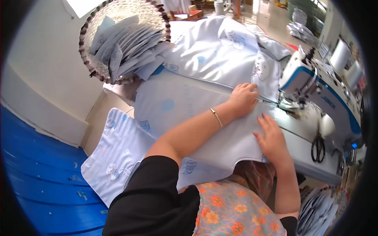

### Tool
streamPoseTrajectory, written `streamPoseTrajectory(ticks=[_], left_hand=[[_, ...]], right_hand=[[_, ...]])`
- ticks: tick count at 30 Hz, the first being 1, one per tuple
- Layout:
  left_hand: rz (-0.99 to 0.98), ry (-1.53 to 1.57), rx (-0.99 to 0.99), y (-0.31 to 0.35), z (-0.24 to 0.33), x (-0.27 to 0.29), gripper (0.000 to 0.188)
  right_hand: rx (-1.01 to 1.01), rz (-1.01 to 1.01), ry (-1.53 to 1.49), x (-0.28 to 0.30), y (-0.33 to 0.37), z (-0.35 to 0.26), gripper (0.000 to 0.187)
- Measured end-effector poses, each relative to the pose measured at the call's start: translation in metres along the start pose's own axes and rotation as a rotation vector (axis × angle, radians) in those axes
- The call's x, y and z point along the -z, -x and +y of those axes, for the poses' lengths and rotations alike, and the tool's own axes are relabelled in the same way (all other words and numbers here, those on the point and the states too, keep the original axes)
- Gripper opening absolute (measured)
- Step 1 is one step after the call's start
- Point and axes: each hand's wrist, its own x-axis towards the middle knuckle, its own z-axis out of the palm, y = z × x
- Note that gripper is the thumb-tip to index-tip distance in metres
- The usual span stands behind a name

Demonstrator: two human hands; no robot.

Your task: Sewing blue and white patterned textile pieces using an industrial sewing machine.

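Note:
A large white printed fabric piece (pixel 173 100) with pale blue figures spreads across the sewing table and over my lap. My left hand (pixel 244 99), its wrist in a thin bracelet, has its fingers bent and close together on the fabric at a seam left of the needle area. A thin dark item or edge runs from beside that hand toward the presser foot; I cannot make out what it is. Nearer to me, my right hand (pixel 272 137) lies on the fabric with its fingers apart. The white and blue sewing machine (pixel 328 100) stands at the right.
A round woven basket (pixel 86 47) holds a stack of grey-white cut pieces at the back left. White thread cones (pixel 339 55) stand behind the machine. A black cable (pixel 318 149) hangs by the table edge. More folded pieces (pixel 321 210) are at lower right. Blue sheeting (pixel 43 181) covers the left floor.

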Motion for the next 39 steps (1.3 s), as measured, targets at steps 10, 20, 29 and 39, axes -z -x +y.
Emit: streamPoseTrajectory(ticks=[10, 20, 29, 39], left_hand=[[0.180, -0.920, 0.418, 0.088, -0.185, 0.209, 0.024], [0.509, -0.642, -0.042, 0.093, -0.083, 0.213, 0.015], [0.013, 0.074, -0.461, 0.122, 0.044, 0.061, 0.025], [0.325, 0.054, -0.067, 0.029, 0.010, 0.028, 0.051]], right_hand=[[-0.023, 0.075, 0.163, -0.036, -0.008, 0.019, 0.055], [-0.054, 0.088, 0.136, -0.032, 0.001, 0.020, 0.052], [-0.534, 0.110, -1.454, -0.018, -0.002, 0.019, 0.042], [-0.593, 0.247, -0.649, -0.024, -0.010, 0.003, 0.044]])
